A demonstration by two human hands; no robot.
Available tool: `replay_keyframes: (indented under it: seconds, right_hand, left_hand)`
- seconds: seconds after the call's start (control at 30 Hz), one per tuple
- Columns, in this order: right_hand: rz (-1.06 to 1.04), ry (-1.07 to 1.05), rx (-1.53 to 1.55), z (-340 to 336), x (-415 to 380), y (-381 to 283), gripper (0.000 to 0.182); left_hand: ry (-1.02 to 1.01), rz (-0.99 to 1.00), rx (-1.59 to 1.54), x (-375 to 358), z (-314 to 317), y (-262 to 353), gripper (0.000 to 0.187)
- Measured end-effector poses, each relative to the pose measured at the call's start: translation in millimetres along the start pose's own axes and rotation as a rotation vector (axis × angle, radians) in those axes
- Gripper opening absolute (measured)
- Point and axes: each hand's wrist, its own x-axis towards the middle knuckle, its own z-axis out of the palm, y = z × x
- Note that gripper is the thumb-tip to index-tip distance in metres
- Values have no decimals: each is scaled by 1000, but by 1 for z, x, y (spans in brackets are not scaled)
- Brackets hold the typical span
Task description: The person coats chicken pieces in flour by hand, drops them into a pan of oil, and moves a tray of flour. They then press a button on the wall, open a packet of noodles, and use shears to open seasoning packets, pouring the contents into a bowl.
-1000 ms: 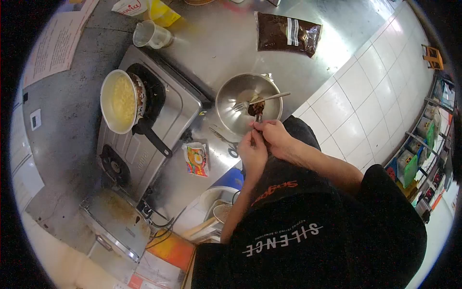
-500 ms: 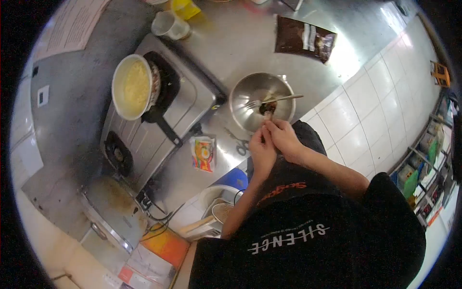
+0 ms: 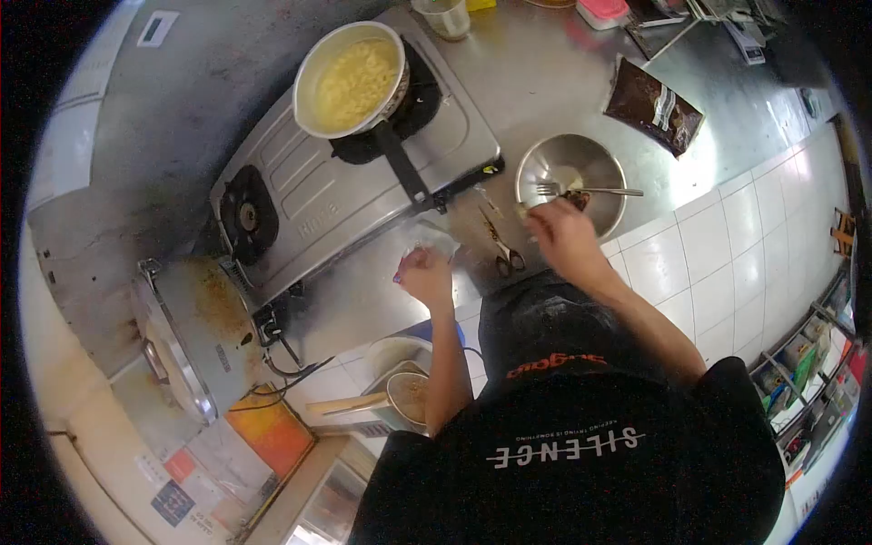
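Note:
My left hand is closed over the steel counter in front of the stove, at the small printed packet, which it mostly hides. A bit of clear plastic shows beside the fingers. Over the near rim of the steel mixing bowl is my right hand, fingers bent together; what they hold, if anything, I cannot make out. A fork lies across the bowl, above dark sauce and something pale. Between my hands, scissors rest on the counter.
A pot of noodles in liquid sits on the stove, its black handle pointing toward me. Beyond the bowl lies a dark brown pouch. A clear cup stands behind the stove. Below is a strainer over a bin.
My hands were together, pinching something small over the bowl, and have separated. The left went to the packet; the right stayed by the bowl. The view has shifted and turned.

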Motion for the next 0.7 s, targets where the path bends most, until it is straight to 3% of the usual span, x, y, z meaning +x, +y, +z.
replay_keyframes:
  seconds: [0.03,0.13,0.2,0.3,0.43,0.6,0.7]
  right_hand:
    - [-7,-83,35,14,4,-16,16]
    - [-138,-373,15,76,13,-41,20]
    - [-35,-610,-58,139,18,-38,22]
    - [-167,-597,-31,169,18,-54,23]
    - [-161,-594,-13,167,11,-61,24]
    - [-27,-660,-191,173,7,-77,24]
    - [-124,-633,-192,162,7,-97,23]
  left_hand:
    - [-26,-96,-179,0,-1,-19,25]
    - [-34,-91,-317,-19,-27,-2,22]
    - [-47,-44,-351,-27,-44,25,22]
    - [-60,-185,-634,-29,-48,10,26]
    - [-112,-499,-931,-31,-82,27,29]
    - [-94,-563,-995,-29,-86,7,41]
    - [-151,-558,-1038,-25,-94,12,43]
